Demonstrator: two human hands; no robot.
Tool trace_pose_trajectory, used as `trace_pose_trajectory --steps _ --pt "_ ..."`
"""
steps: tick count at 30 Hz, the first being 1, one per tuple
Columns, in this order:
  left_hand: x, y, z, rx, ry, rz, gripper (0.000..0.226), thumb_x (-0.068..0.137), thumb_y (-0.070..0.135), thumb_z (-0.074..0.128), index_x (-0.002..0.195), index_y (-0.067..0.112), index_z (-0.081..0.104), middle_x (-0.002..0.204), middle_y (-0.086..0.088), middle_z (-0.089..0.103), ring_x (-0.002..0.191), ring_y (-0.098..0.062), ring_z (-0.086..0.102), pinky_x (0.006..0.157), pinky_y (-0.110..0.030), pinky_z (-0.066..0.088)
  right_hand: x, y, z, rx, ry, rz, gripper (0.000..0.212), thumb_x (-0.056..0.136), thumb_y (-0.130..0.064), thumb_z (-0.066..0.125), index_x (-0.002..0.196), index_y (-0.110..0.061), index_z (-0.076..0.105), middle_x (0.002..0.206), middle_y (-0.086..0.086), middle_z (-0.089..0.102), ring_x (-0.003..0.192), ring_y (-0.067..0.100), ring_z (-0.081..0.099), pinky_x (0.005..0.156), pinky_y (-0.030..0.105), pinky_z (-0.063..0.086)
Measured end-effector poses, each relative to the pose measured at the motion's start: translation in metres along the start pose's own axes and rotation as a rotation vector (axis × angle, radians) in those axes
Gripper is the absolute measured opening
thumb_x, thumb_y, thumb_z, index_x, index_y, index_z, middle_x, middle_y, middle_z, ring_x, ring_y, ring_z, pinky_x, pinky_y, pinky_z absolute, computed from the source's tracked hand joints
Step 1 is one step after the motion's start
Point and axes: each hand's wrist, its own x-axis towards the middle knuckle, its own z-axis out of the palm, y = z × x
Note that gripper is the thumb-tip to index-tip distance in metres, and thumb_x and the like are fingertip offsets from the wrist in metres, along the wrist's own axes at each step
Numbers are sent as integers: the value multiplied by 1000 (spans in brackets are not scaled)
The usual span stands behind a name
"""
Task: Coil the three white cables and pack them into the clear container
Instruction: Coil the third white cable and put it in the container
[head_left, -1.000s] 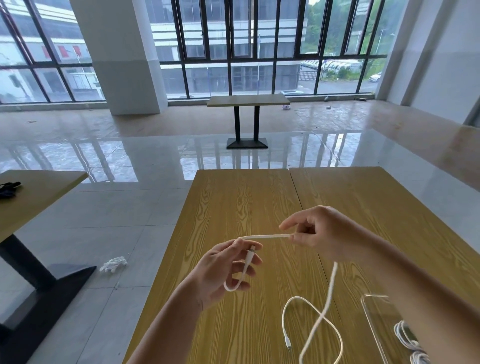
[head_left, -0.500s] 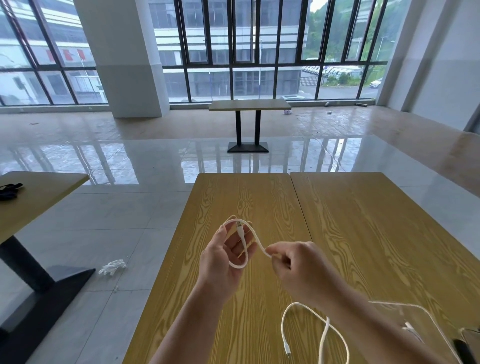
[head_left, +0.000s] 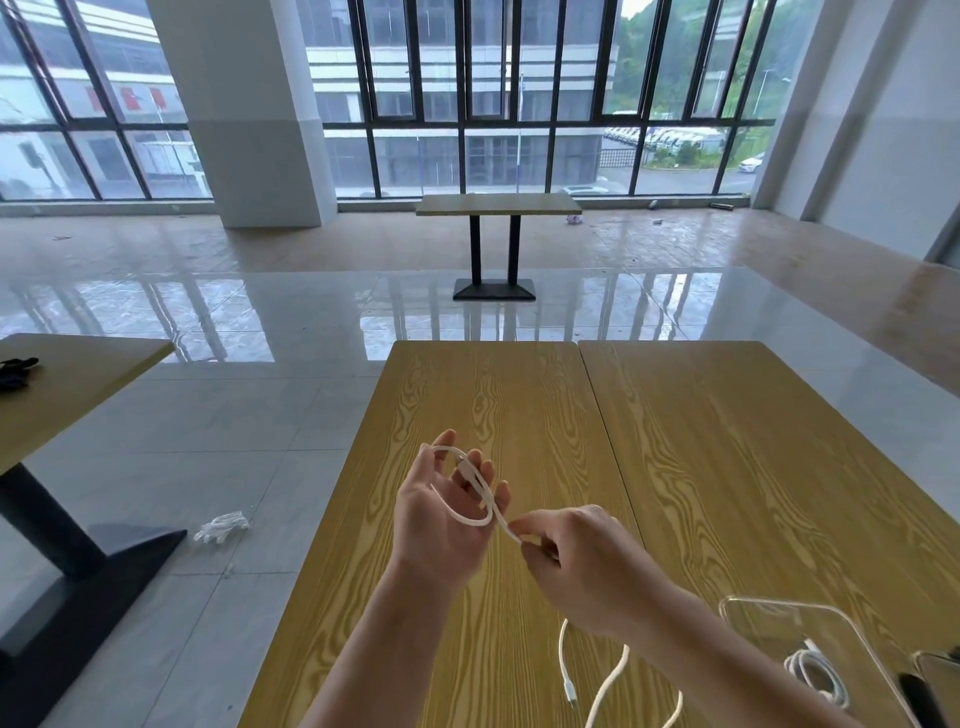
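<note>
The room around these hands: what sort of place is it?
Probably an unfurnished commercial hall, such as a bare canteen or office floor. Floor-to-ceiling windows face other buildings, the tiled floor is glossy and littered, and a few plain wooden tables stand without chairs.

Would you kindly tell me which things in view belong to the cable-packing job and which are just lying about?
Job:
- white cable, looped over left hand, pinched by right hand
- clear container
- coiled cable inside it

Lying about:
- crumpled glove on floor
- dark item on side table

No text, label, brand, number or sign can be read anywhere
</note>
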Motion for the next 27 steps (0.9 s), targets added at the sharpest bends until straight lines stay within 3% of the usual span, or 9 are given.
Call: trace_pose_trajectory --steps 2,4,8,13,17,20,27 --pt "3 4 -1 -6 23 32 33 104 41 32 110 18 55 80 -6 55 69 -19 53 65 -35 42 -2 -2 -3 43 -39 -4 35 99 -17 50 130 -25 64 59 -14 53 48 -2 50 56 11 39" --pt "7 11 -3 -21 62 62 33 105 41 30 105 17 53 75 -5 53 65 -17 49 63 -32 38 -4 1 -5 70 -71 2 36 99 -14 50 131 -25 64 57 -9 51 43 4 46 47 15 37" --pt "21 28 -22 -18 154 134 31 105 39 32 101 17 53 74 -5 53 63 -16 48 61 -31 39 -15 8 -11 123 -171 39 35 100 -17 51 131 -30 62 62 -6 54 47 6 45 48 18 40" --pt "33 45 -43 -46 243 177 30 105 35 31 99 16 54 77 -6 52 63 -16 48 58 -29 40 -26 7 -28 51 -232 10 21 100 -29 55 115 -30 69 63 -3 54 50 5 45 53 21 43" --pt "34 46 -42 -17 258 200 27 105 32 34 103 15 55 77 -6 53 62 -15 48 57 -28 41 -31 -4 -37 -32 -304 -43 20 101 -33 53 106 -27 71 55 -16 54 51 3 50 62 18 49" --pt "33 45 -40 21 250 207 24 105 31 38 106 14 56 77 -5 53 63 -14 49 56 -28 42 -34 -10 -40 -48 -336 -67 22 102 -32 51 103 -25 72 56 -10 53 51 4 50 59 19 46" --pt "15 29 -17 377 229 161 33 104 40 39 102 21 65 78 -1 57 69 -16 55 63 -35 49 -28 -21 -47 40 -262 -160 18 99 -26 57 104 -23 74 61 -10 60 50 6 52 50 17 43"
